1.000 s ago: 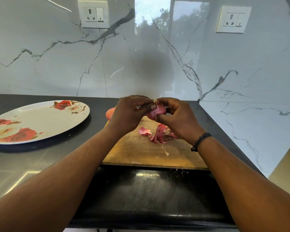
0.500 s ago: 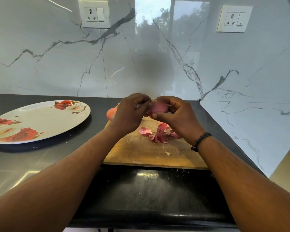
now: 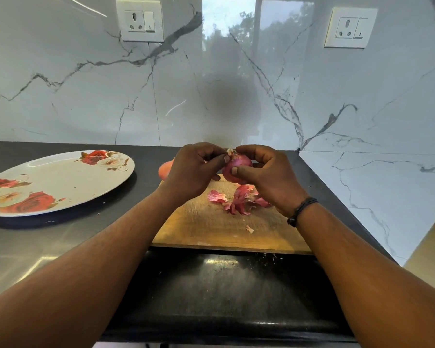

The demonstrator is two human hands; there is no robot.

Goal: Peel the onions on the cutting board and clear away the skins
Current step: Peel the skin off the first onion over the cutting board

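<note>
Purple onion (image 3: 236,165) up in both hands above the far edge of the wooden cutting board (image 3: 211,229), right hand (image 3: 266,177) curled round it, left hand (image 3: 194,172) pinching the papery tip, peeled skins (image 3: 237,200) lying on the board below, floral plate (image 3: 55,182) well off toward the counter's left edge.

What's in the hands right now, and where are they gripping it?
The red onion: the right hand holds its body, thumb across the front; the left hand pinches the papery tip at its top.
</note>
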